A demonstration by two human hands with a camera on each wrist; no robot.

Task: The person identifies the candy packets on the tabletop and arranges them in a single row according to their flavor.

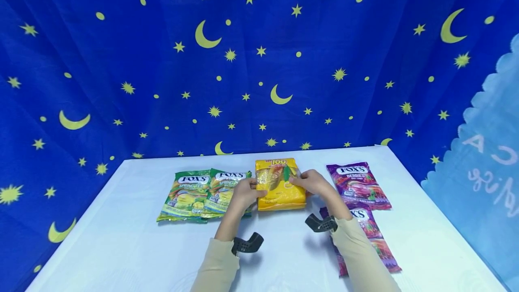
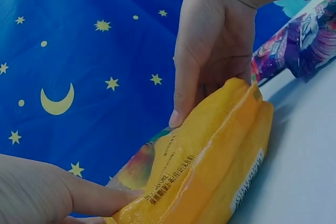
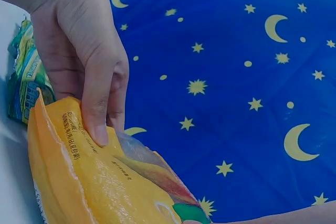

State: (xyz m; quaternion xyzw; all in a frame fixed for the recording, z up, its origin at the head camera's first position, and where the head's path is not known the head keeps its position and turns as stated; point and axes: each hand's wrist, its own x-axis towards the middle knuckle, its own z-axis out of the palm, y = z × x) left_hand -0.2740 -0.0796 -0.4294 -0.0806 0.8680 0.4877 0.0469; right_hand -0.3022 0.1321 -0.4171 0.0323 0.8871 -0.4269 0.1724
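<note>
A yellow candy bag point(image 1: 282, 198) with a mango picture is held up at the middle of the table, its lettering upside down in the head view. My left hand point(image 1: 244, 194) pinches its left side, thumb on the face toward me. On the right side my right hand point(image 1: 315, 182) grips the same bag point(image 2: 210, 145), with the thumb on the printed face. In the right wrist view the bag point(image 3: 100, 166) shows a folded bottom seam, and the left hand point(image 3: 86, 45) is around its edge. The fingers behind the bag are mostly hidden.
Two green spring tea candy bags point(image 1: 184, 198) lie overlapping on the left, close to the left forearm. On the right are two purple berries candy bags point(image 1: 358, 188), the nearer partly under the right forearm. A blue star-and-moon cloth point(image 1: 243, 71) hangs behind the white table point(image 1: 129, 238).
</note>
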